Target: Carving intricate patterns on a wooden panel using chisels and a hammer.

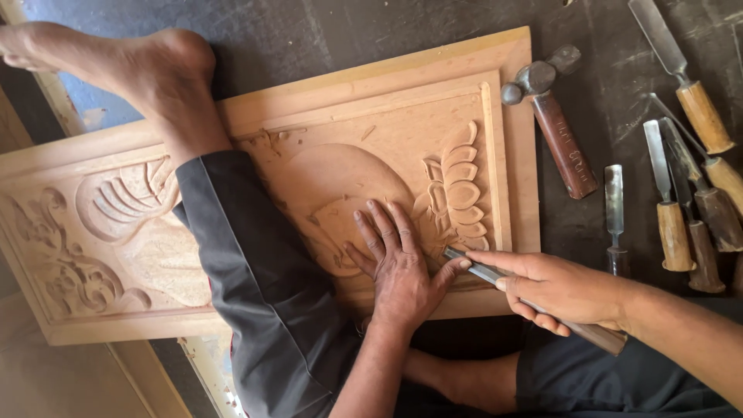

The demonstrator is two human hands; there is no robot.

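Head view: right hand (pixel 559 288) gripping chisel (pixel 495 276)

Bare arms, no sleeves showing near left hand (pixel 398 267) or right hand (pixel 561 286). Dark grey trousers (pixel 255 286) just left of left hand; bare foot (pixel 155 66).

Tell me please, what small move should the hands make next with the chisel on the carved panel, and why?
Probably a short, shallow push of the chisel toward the flower relief. Its blade tip already sits at the flower's lower edge on the wooden panel, the right hand grips the shaft, and the left hand lies flat beside the tip with its thumb against the blade to guide it.
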